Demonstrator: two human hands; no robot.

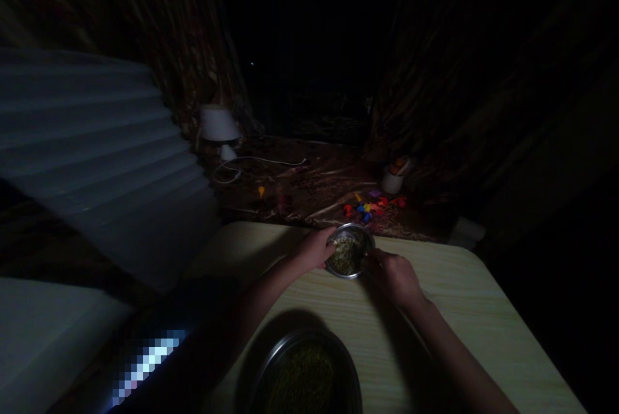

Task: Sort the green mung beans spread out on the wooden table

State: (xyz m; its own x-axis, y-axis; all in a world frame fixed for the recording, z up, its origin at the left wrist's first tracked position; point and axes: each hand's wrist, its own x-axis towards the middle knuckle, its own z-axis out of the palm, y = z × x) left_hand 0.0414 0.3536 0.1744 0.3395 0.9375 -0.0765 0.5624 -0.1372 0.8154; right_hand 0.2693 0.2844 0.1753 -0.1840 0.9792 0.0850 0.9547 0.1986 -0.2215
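A: In the head view, where is the small metal bowl (352, 275)?

B: Near the far edge of the desk (464, 298), between the two hands, with greenish bits (344, 256) inside.

A: How is it held?

B: The left hand (316, 249) is clamped on its left rim, thumb at the lip, which probably steadies it. The right hand (391, 272) is at the right rim with its fingers curled in. It's too dark there, so I can't tell whether it grips the rim or some handle.

A: And the large bowl (280, 344)?

B: On the near part of the desk, cut off by the bottom of the view, with similar greenish stuff in it. Standing there, it seems within easy reach of both arms, though the left forearm passes close by its far left side.

A: Where are the edges, and where is there room?

B: The far edge is just beyond the small bowl, so there's little desk on that side. Past it, bright little pieces (367, 206) lie on a dark cloth (309, 188), with a lamp (220, 124) farther left. The open room is to the right, around the right forearm, out to the slanting right edge.
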